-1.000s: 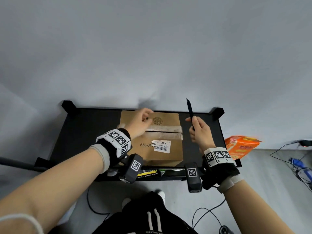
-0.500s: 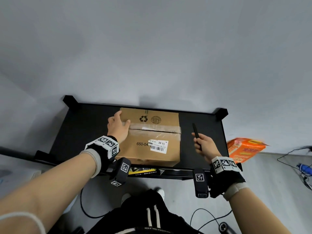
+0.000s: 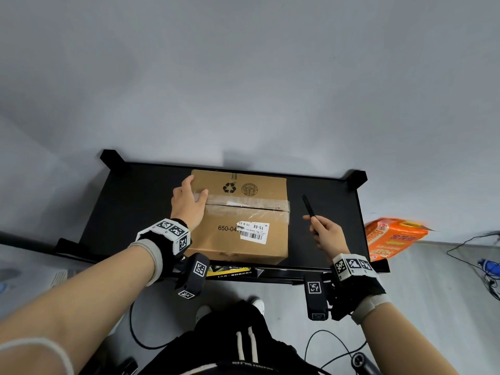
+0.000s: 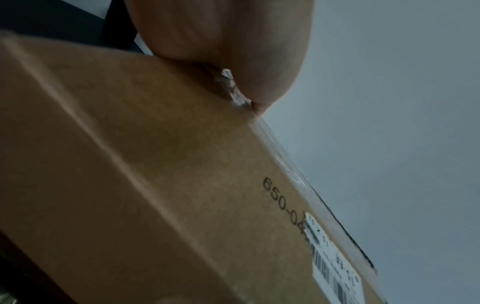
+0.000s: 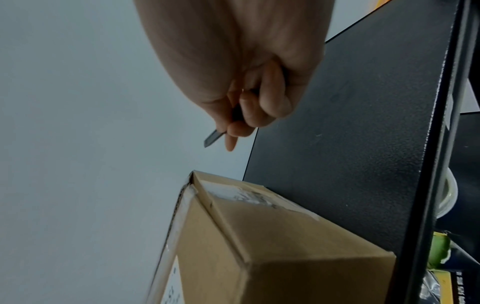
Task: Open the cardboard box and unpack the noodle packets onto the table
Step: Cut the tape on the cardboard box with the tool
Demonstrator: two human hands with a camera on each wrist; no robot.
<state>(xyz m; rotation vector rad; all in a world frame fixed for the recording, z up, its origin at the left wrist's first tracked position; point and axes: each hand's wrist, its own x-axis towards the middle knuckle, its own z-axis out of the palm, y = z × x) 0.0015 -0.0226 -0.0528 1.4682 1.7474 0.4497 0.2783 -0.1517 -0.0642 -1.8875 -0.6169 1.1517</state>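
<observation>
A brown cardboard box (image 3: 251, 212) sits in the middle of the black table (image 3: 130, 207), its top flaps closed under clear tape (image 3: 254, 205), with a white barcode label (image 3: 253, 231) on the near flap. My left hand (image 3: 188, 203) rests on the box's left top edge, thumb on the tape end and fingers over the side. In the left wrist view the palm (image 4: 221, 41) presses on the box (image 4: 155, 164). To the right of the box, my right hand (image 3: 324, 234) grips a thin black cutter (image 3: 308, 207), which points up and away. The cutter's blade tip (image 5: 211, 139) pokes out past the curled fingers, clear of the box (image 5: 272, 236).
An orange packet (image 3: 392, 236) lies on the floor right of the table. Cables (image 3: 476, 244) run over the floor at right. A shelf under the table holds yellow and green items (image 3: 230, 270). A grey wall stands behind the table.
My left hand moved from the box's top centre to its left edge. My right hand lowered the cutter from upright near the far edge to beside the box's right side.
</observation>
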